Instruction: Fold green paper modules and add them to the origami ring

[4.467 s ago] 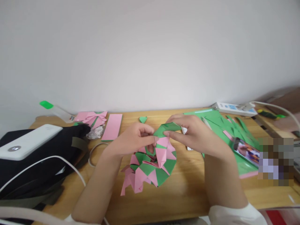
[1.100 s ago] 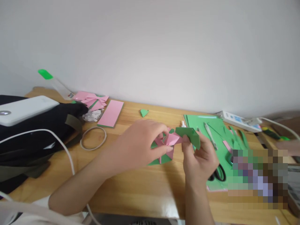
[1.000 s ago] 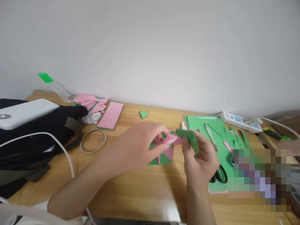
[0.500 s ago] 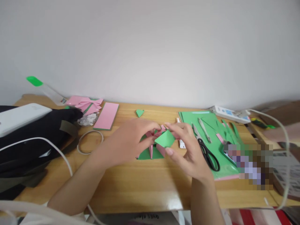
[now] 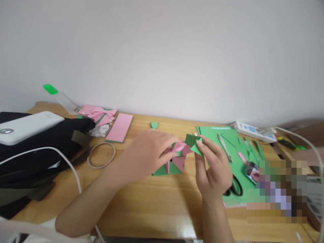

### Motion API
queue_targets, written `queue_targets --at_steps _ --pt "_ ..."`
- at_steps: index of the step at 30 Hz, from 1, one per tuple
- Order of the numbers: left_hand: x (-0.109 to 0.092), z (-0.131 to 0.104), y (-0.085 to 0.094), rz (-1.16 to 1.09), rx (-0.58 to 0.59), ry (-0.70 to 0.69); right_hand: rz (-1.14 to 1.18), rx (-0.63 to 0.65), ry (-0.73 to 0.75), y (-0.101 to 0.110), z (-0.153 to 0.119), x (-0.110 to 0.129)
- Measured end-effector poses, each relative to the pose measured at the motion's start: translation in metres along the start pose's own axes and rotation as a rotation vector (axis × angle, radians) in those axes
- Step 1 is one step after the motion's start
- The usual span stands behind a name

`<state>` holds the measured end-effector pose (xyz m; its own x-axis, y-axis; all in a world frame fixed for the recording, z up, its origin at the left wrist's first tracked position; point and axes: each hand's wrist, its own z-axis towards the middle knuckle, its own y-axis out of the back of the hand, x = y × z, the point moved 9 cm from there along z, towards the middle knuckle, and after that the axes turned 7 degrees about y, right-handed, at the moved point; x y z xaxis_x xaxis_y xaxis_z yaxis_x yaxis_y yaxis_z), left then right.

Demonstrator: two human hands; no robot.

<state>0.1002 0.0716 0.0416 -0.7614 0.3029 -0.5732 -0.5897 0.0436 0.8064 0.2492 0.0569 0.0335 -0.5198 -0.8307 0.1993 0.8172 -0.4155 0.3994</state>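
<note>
Papercraft (image 5: 178, 161) in two hands (image 5: 152, 153)

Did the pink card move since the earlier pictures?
No. The pink card keeps its place against the back edge of the table; the whole view shifted.

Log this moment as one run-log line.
left hand: pinching pink-green folded paper | right hand: holding its green end | scissors: on green sheets

Both hands curl, fingers bent, near the middle: the left hand (image 5: 150, 153) reaches toward two o'clock, its forearm (image 5: 92, 204) rising from seven; the right hand (image 5: 214, 165) points toward eleven, thumb and forefinger pinching.
</note>
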Motion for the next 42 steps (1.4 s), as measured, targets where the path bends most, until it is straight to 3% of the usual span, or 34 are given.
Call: queue_targets --at_steps 7,18,26,37,42 --pt "-0.007 -0.001 0.000 0.077 -0.060 -0.057 -0.010 0.084 0.028 -0.007 -0.005 0.001" --pt "0.016 0.005 -0.001 0.014 -0.028 0.181 0.053 0.198 -0.038 -0.020 -0.009 0.000" --pt "0.019 0.006 -0.008 -0.024 0.024 0.208 0.094 0.212 -0.063 -0.024 -0.008 -0.001" --pt "0.011 0.000 -0.011 -0.070 0.065 0.095 0.130 0.195 -0.120 -0.024 -0.008 -0.004" --pt "0.002 -0.004 -0.018 -0.083 0.216 0.049 0.191 0.175 -0.147 -0.020 -0.007 -0.005"
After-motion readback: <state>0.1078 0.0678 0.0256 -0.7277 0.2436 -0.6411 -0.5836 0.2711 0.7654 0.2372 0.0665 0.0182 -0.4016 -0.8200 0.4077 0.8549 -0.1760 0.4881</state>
